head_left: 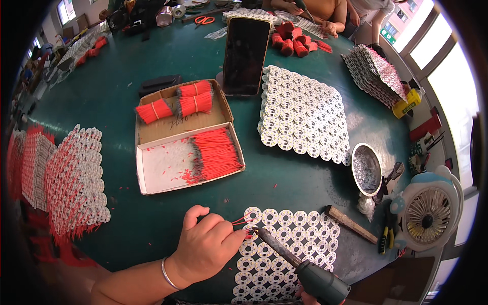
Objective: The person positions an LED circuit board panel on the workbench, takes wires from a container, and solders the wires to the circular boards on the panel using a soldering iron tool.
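Note:
My left hand (207,246), a silver bangle on its wrist, pinches thin red wires (239,221) over the upper left corner of a panel of small round white circuit boards (285,249). My right hand (308,298) shows only in part at the lower edge, wrapped round the dark green handle of a soldering iron (321,282). The iron's tip meets the board right beside my left fingertips. The exact joint between wire and board is too small to make out. Beyond my left hand, a cardboard box (141,173) holds loose and bundled red wires (217,154).
A phone (247,56) stands upright behind the box. Stacked board panels (305,114) lie right of it; wired panels (76,178) lie far left. On the right are a metal bowl (366,170), wooden stick (351,223), pliers (386,240) and fan (428,216). Other people work opposite.

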